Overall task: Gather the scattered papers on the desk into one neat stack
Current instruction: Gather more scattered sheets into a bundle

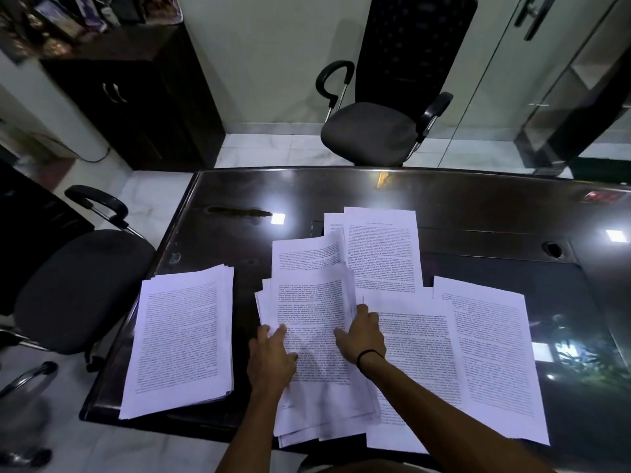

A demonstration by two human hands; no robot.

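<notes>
Head view looks down on a dark glossy desk (239,240) strewn with printed papers, and the loose middle pile (317,339) serves as the landmark. Both hands lie on that pile. The left hand (271,363) rests flat on its left part, fingers spread a little and pointing away from the person, pinching nothing. The right hand (362,331) sits on the pile's right edge with fingers together and curled down over the sheets' edge; whether it grips any sheet I cannot tell. A thin black band (370,356) circles the right wrist. Left of the pile, apart from it, lies a fairly tidy stack (184,336) near the desk's left edge. Beyond the pile, farther from the person, 2 or more sheets (382,247) fan out and overlap its far end. Right of the pile, touching and partly overlapping it, lie more sheets (478,356) reaching the near edge. Beyond the desk stands 1 office chair (372,131), and another chair (78,288) stands off to the left of the stack.
</notes>
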